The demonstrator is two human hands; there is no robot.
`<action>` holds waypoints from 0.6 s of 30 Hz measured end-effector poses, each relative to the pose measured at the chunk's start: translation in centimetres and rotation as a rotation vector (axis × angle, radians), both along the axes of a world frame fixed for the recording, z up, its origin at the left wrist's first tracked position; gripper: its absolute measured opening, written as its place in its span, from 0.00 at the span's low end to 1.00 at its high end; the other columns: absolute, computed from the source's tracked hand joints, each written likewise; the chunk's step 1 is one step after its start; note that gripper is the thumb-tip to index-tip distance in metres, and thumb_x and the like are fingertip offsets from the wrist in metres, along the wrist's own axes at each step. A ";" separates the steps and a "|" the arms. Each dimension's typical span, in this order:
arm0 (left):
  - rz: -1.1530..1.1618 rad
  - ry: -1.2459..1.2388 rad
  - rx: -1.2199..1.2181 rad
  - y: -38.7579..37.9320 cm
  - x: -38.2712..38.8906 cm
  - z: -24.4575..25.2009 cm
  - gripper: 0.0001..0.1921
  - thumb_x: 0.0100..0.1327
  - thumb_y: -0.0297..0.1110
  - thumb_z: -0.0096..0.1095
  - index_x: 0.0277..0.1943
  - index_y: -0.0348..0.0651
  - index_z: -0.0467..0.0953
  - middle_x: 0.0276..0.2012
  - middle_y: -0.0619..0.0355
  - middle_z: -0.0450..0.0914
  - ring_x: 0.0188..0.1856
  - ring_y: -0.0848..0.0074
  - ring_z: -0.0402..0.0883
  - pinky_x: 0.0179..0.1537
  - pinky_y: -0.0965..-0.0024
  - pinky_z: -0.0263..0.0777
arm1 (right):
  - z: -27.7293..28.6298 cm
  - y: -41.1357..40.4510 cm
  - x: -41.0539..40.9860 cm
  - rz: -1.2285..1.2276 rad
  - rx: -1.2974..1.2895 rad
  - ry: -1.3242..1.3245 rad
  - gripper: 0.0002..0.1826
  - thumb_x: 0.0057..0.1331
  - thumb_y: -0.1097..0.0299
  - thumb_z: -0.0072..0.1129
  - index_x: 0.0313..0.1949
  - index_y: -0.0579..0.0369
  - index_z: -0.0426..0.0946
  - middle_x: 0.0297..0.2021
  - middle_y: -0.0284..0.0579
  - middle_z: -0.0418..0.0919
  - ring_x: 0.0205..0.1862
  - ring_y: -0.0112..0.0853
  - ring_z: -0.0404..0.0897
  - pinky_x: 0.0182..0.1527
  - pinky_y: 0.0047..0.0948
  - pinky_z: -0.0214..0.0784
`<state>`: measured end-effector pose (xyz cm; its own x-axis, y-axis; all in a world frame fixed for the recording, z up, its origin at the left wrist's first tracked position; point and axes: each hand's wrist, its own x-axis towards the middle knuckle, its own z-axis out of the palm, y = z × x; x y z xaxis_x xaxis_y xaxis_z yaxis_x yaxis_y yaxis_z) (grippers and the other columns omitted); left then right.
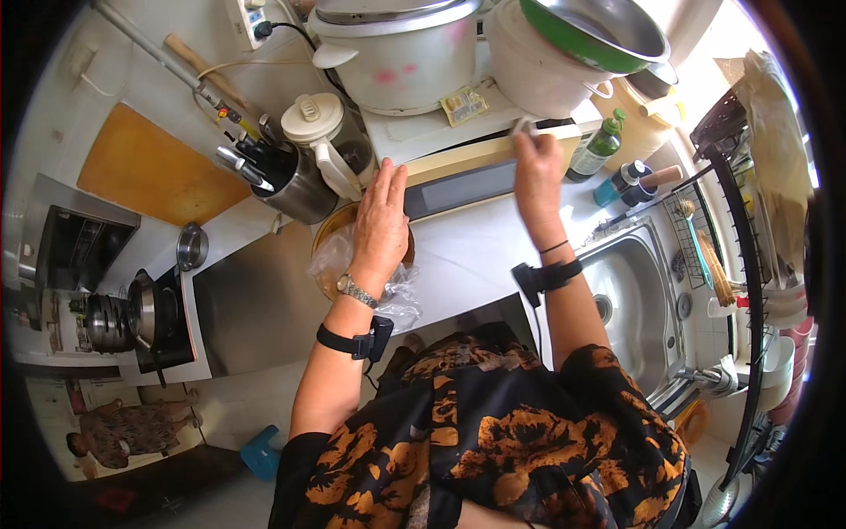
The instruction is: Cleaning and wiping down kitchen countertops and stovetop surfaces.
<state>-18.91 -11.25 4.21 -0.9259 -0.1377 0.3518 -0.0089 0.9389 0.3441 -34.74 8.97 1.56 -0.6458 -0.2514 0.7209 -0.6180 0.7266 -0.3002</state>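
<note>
My right hand (538, 172) is closed on a crumpled pale cloth (525, 127) at the top front edge of a cream-framed appliance with a dark front panel (462, 188). At the panel's left end, my left hand (382, 221) has its fingers straight and close together, the fingertips by the cream frame; it grips nothing that I can see. Under my left hand and wrist stands a round brown bowl (322, 231) with a clear plastic bag (400, 297) over it. A glass jug with a cream lid (312, 118) is just left of the appliance.
A white rice cooker (403, 66), a seasoning packet (464, 106) and a green pan (581, 40) are above the panel. A knife holder (301, 185) is at left; at right are a green pump bottle (598, 149) and a steel sink (628, 311). Another person (135, 433) is far left.
</note>
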 end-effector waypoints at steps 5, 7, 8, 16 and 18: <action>0.009 0.001 0.005 0.0 0.1 0.0 0.36 0.52 0.17 0.61 0.66 0.38 0.60 0.68 0.46 0.57 0.68 0.56 0.60 0.67 0.61 0.57 | -0.8 6.2 -5.3 -0.240 -0.136 -0.109 0.11 0.60 0.75 0.53 0.43 0.54 0.76 0.35 0.54 0.69 0.37 0.47 0.73 0.40 0.39 0.68; -0.005 0.010 0.015 0.0 0.0 -0.1 0.36 0.52 0.17 0.62 0.66 0.38 0.60 0.68 0.46 0.57 0.67 0.56 0.60 0.67 0.61 0.57 | -1.8 6.8 -5.7 -0.221 -0.208 -0.074 0.11 0.60 0.77 0.53 0.43 0.54 0.76 0.35 0.53 0.69 0.37 0.45 0.72 0.40 0.38 0.68; -0.014 0.023 0.016 -0.1 0.0 -0.1 0.36 0.52 0.17 0.62 0.66 0.38 0.60 0.68 0.46 0.57 0.67 0.56 0.60 0.67 0.61 0.57 | -1.9 6.1 -5.4 -0.202 -0.229 -0.066 0.12 0.60 0.78 0.53 0.43 0.54 0.76 0.35 0.53 0.69 0.36 0.45 0.72 0.39 0.38 0.67; -0.030 0.045 0.121 -0.5 -0.2 -0.1 0.37 0.49 0.16 0.63 0.65 0.39 0.62 0.69 0.45 0.58 0.69 0.55 0.59 0.68 0.61 0.56 | -0.4 -5.5 4.4 0.046 -0.187 -0.212 0.14 0.61 0.77 0.56 0.47 0.61 0.74 0.38 0.53 0.70 0.40 0.45 0.72 0.40 0.38 0.69; -0.021 0.040 0.188 -0.4 -0.1 0.0 0.35 0.50 0.16 0.63 0.65 0.39 0.63 0.69 0.45 0.58 0.69 0.55 0.59 0.68 0.61 0.55 | -0.1 -7.2 6.0 0.112 -0.065 -0.168 0.22 0.55 0.81 0.55 0.52 0.61 0.73 0.43 0.54 0.68 0.43 0.48 0.71 0.42 0.39 0.71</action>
